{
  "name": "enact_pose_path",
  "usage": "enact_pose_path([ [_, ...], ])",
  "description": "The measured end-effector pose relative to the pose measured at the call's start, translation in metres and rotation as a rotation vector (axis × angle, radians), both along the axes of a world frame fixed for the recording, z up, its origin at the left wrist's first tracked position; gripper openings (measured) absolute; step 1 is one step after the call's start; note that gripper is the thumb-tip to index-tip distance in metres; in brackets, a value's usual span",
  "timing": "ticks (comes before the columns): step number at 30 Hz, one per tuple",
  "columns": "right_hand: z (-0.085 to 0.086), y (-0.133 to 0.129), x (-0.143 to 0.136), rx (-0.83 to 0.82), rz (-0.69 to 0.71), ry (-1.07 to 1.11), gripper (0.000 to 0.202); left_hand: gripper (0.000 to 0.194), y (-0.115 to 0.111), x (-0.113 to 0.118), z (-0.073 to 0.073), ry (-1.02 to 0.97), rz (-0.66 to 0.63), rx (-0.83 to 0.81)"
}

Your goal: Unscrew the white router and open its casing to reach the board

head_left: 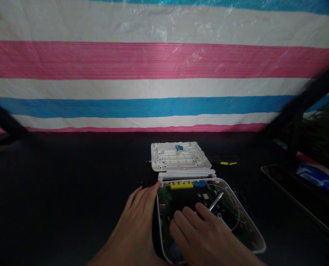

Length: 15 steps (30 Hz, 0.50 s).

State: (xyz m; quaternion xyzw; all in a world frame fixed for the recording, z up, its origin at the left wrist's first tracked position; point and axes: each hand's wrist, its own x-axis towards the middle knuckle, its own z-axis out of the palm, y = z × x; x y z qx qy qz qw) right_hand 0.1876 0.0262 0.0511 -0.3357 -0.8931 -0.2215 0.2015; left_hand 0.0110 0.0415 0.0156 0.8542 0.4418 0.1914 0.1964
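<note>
An opened white router base (255, 236) lies on the dark table, its green circuit board (181, 194) with yellow and blue ports exposed. My left hand (136, 221) rests flat against the base's left rim, fingers together, holding it steady. My right hand (206, 236) lies over the board and grips a thin metal tool (216, 201) whose shaft points up and right. The removed white cover (179, 157) lies upside down just behind the base, with a small blue part on it.
A yellow-marked dark tool (229, 163) lies right of the cover. A flat dark tray or screen (297, 199) sits at the right, near a blue-white bag (319, 173). A striped pink, white and blue tarp (153, 62) hangs behind the table.
</note>
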Motion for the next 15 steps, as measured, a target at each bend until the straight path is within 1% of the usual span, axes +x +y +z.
enact_pose_path([
  [2,-0.003,-0.002,0.002,0.001,-0.033,0.007,0.017,0.122,0.0,0.001,-0.001,-0.019,0.003,0.007],
  [4,-0.004,-0.003,0.004,-0.014,-0.023,0.015,0.017,0.121,-0.001,0.002,-0.001,-0.025,0.005,0.012],
  [10,0.002,0.003,0.006,-0.115,0.114,-0.018,0.015,0.116,0.001,0.002,-0.002,0.02,-0.007,0.002],
  [15,0.011,0.007,0.006,-0.217,0.18,-0.113,0.024,0.114,0.002,0.001,-0.004,0.048,-0.02,0.017],
])
